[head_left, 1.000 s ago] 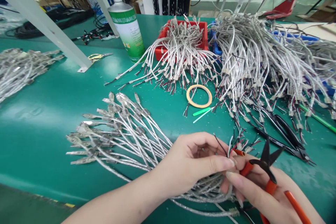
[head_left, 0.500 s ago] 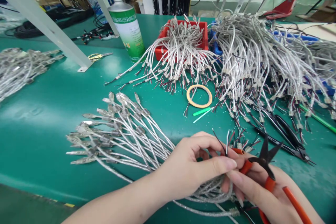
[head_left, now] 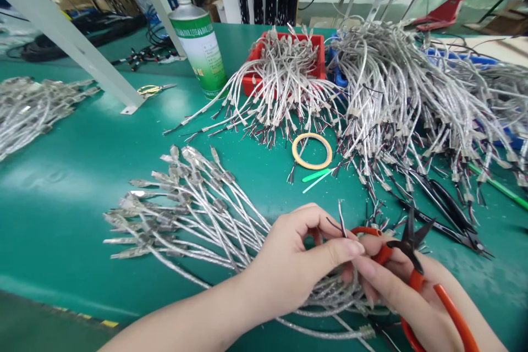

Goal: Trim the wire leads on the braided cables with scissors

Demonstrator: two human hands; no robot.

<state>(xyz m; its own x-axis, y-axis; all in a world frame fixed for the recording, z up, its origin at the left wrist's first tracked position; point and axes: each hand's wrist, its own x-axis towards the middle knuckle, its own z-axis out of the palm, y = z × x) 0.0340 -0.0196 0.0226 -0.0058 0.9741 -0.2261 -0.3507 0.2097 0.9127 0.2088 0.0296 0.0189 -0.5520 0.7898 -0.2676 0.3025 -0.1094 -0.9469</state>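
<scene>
My left hand [head_left: 301, 258] is closed in a pinch on the end of a cable, whose thin black and white wires [head_left: 341, 220] stick up past the thumb. Touching it, my right hand [head_left: 404, 291] has orange-handled scissors [head_left: 408, 245] lodged in its grip, their dark blades parted and pointing up and away. Its thumb and fingertips meet the left hand's at the cable; the exact contact is partly hidden. Under both hands lies a bundle of silver braided cables [head_left: 206, 225], connector ends fanned out to the left.
Cables overflow a red bin [head_left: 322, 55] and blue bins [head_left: 338, 71] at the back. A tape roll [head_left: 312, 151], black-handled pliers [head_left: 449, 209], small gold-handled scissors [head_left: 150, 90] and a green-white can [head_left: 200, 47] are on the table. A metal post [head_left: 82, 38] stands left.
Both hands have shifted slightly left, with the scissors moving along and tilting a little. The wire ends between the fingers have turned and now stand closer together.
</scene>
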